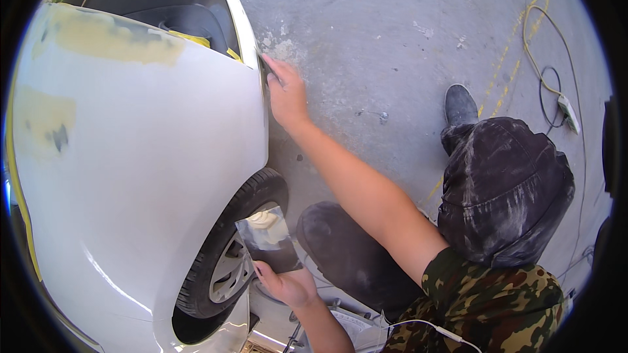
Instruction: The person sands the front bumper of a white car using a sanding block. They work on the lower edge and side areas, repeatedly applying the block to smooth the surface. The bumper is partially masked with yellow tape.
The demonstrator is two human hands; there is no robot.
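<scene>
My left hand [289,284] grips a flat metal plate [274,255] by its lower end, in front of the car's wheel. Cream-coloured filler paste [267,220] is heaped and smeared on the plate's upper half. My right arm reaches out to the side edge of the white car body panel [196,122], just below the window opening. In my right hand [289,95] is a thin, flat spreader [271,67], held against or very near that edge; contact is hard to tell. Dried yellowish filler [117,41] covers the panel under the window, with another patch [46,115] further left.
The tyre [201,274] stands right beside the plate. Yellow masking tape [191,38] edges the window opening. My bent knee [333,250] is close to the wheel. A power strip [569,115] with its cord lies on the concrete floor [382,59]. A white cable [431,326] crosses my shirt.
</scene>
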